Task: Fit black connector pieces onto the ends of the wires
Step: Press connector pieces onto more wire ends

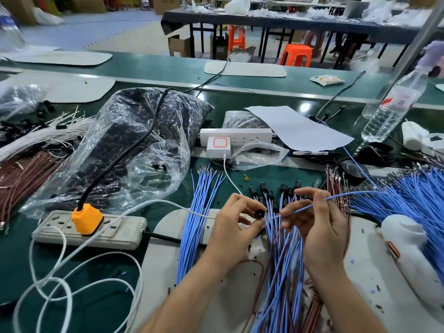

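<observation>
My left hand pinches a small round black connector piece between thumb and fingers. My right hand grips a single blue wire whose near end points at the connector, a short gap apart. Behind and between the hands stands a bundle of blue and brown wires with several black connectors fitted on their far ends. A loose fan of bare blue wires lies to the left. A big heap of blue wires lies at the right.
A clear bag of black parts sits at the back left. A power strip with an orange plug and white cable loops lie at the left. A white strip with charger, a paper sheet, a water bottle and a white tool are nearby.
</observation>
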Motion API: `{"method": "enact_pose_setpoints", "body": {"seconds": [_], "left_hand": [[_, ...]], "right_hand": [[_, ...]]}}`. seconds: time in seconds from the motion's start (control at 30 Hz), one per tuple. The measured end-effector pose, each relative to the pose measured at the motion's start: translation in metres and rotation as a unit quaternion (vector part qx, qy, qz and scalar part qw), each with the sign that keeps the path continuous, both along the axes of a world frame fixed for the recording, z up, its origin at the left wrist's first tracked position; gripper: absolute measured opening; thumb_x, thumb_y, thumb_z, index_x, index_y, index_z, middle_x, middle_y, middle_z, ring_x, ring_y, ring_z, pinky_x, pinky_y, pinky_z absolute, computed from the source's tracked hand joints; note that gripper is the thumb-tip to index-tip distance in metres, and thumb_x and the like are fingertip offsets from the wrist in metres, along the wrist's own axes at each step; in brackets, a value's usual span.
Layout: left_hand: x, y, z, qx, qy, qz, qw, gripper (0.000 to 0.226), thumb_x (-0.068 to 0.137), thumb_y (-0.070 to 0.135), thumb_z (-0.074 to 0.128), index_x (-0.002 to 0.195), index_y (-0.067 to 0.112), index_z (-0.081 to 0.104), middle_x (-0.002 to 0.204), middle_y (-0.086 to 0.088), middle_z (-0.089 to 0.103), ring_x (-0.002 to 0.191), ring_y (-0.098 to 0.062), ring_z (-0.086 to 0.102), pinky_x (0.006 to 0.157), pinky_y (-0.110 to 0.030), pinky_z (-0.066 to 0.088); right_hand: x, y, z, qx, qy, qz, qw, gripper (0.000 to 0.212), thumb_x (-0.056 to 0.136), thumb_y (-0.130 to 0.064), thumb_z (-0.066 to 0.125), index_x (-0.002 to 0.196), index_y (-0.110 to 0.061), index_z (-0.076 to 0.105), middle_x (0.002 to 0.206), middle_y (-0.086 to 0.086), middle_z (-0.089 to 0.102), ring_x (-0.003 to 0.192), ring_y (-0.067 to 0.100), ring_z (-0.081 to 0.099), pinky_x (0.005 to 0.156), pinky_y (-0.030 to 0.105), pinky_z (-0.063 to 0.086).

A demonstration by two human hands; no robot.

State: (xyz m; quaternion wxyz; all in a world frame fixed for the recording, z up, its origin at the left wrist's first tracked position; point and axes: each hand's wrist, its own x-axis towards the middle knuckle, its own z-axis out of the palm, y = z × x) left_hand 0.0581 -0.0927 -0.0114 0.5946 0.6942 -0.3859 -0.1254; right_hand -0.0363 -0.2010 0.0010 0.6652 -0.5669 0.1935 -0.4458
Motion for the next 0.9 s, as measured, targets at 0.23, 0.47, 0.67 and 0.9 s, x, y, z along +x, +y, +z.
{"method": "enact_pose_setpoints", "body": {"seconds": [0.23,0.47,0.67,0.9], "left_hand": [[0.001,0.0,-0.003,0.01,0.005,-0.008,1.0,0.02,0.081,0.005,0.072,0.093,0.02,0.066,0.093,0.01,0.055,0.086,-0.009,0.06,0.074,-0.025,0.053],[0.001,0.0,-0.002,0.01,-0.011,-0.022,1.0,0.02,0.082,0.004,0.072,0.096,0.017,0.068,0.095,0.009,0.056,0.09,-0.007,0.06,0.076,-0.016,0.048],[0.002,-0.001,-0.003,0.015,-0.005,-0.026,1.0,0.02,0.082,0.005,0.071,0.095,0.02,0.068,0.095,0.012,0.055,0.093,-0.007,0.059,0.079,-0.018,0.047],[0.001,-0.003,-0.004,0.022,0.006,-0.021,1.0,0.025,0.081,0.003,0.073,0.093,0.024,0.068,0.096,0.008,0.058,0.091,-0.007,0.059,0.076,-0.015,0.044]], "right_hand": [[-0.003,0.006,0.004,-0.024,-0.009,0.021,0.999,0.034,0.095,-0.038,0.04,0.092,-0.009,0.058,0.067,0.013,0.068,0.053,0.026,0.063,0.054,0.025,0.052],[0.0,0.011,0.003,-0.103,0.027,0.009,0.994,0.028,0.098,-0.046,0.042,0.092,-0.027,0.063,0.071,0.011,0.07,0.056,0.026,0.066,0.057,0.027,0.054],[-0.001,0.015,-0.001,-0.192,0.066,-0.011,0.979,0.025,0.099,-0.043,0.038,0.097,-0.033,0.06,0.076,0.001,0.071,0.062,0.018,0.069,0.059,0.027,0.055],[-0.002,0.016,-0.002,-0.223,0.069,-0.022,0.972,0.024,0.099,-0.035,0.036,0.097,-0.025,0.058,0.078,-0.004,0.07,0.061,0.014,0.068,0.061,0.022,0.054]]}}
